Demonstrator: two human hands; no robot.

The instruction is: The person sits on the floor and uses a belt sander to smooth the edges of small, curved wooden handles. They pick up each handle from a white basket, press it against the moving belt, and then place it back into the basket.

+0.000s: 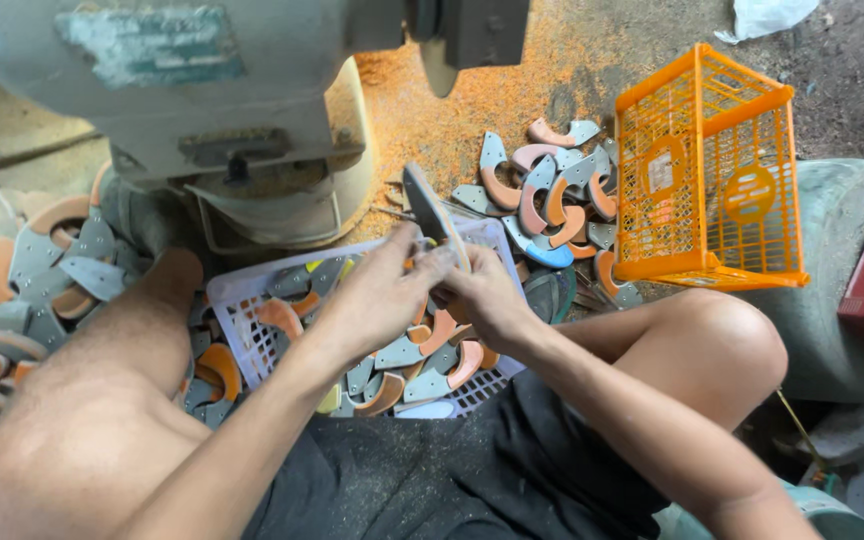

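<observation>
Over the white basket (242, 300) of curved pieces, the left hand (377, 295) and right hand (487, 295) are both pinching closed on one grey sole piece (430, 212), tilting it upright. Beyond the basket the grey machine (202, 90) is standing; right of it, an orange crate (707, 170) is lying tipped.

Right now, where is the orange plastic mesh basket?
In the head view, the orange plastic mesh basket lies tipped on the floor at upper right, beside the pile of curved grey-and-orange pieces, above the right knee.
</observation>
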